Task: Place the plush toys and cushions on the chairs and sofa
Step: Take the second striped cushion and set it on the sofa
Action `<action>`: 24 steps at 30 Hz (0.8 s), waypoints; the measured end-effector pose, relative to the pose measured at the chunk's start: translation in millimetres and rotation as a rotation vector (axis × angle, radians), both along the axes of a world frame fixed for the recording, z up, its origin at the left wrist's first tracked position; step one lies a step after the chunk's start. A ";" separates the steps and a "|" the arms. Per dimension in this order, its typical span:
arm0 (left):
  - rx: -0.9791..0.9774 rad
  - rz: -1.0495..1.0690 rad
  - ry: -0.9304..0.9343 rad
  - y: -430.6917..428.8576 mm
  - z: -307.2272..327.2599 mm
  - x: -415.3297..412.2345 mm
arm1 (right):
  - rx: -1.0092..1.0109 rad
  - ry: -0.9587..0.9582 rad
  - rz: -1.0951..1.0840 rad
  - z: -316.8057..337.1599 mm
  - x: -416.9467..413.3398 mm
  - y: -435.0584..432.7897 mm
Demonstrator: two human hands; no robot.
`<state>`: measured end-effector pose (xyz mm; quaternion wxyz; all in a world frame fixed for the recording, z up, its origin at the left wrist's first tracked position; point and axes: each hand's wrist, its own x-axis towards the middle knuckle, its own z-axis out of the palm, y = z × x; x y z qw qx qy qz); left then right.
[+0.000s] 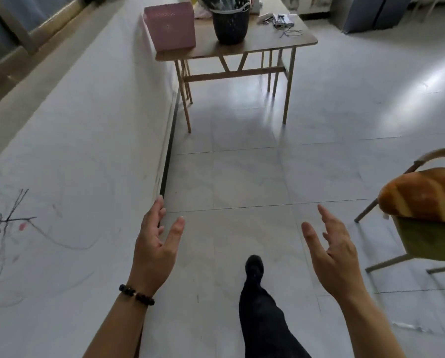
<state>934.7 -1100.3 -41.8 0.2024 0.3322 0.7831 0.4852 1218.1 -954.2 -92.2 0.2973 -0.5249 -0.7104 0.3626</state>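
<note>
**A:** Anything readable near the hands?

**B:** No print or labels. The left hand [156, 242] and right hand [331, 250] both hang empty over the tiled floor [242, 182], fingers spread wide, palms turned toward each other. A dark bead bracelet [136, 295] circles the left wrist. Between the arms, a leg in black [261, 306] steps forward; its lower edge is cut off by the frame.

**A:** And the marks on the left?

**B:** Only scribbles on the white wall [61, 151]: a dark stick-like doodle [7, 218] with a small pink smudge. No letters that I can make out.

**A:** Where's the task's thing?

**B:** A bread-shaped cushion [422, 195], brown with pale stripes, lies on the green seat of a chair [427, 241] at the right edge. Both are cut off by the frame and blurred.

**A:** Farther on?

**B:** A wooden table [242, 51] stands against the wall, carrying a pink perforated box [171, 25], a dark basket [230, 23] whose contents are cropped at the top, and a small jumble of items [280, 21] too blurred to identify. Beyond the table, a grey cabinet [376, 11] is only partly in view.
</note>
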 end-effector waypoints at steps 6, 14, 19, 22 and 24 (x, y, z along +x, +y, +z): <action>-0.043 0.014 -0.047 196.9 -28.4 -89.4 | -0.072 -0.049 0.028 -31.2 -94.6 191.5; 0.037 0.032 -0.065 422.1 15.2 -193.7 | 0.014 -0.053 0.142 25.1 -222.5 448.1; 0.032 0.069 -0.163 552.0 -30.4 -258.7 | 0.004 -0.073 0.152 -1.8 -290.5 581.6; 0.011 0.053 -0.193 642.5 -55.2 -306.5 | -0.023 -0.116 0.139 -23.2 -334.2 667.8; 0.003 0.044 -0.200 711.4 -55.0 -342.3 | -0.022 -0.170 0.141 -21.3 -365.2 730.7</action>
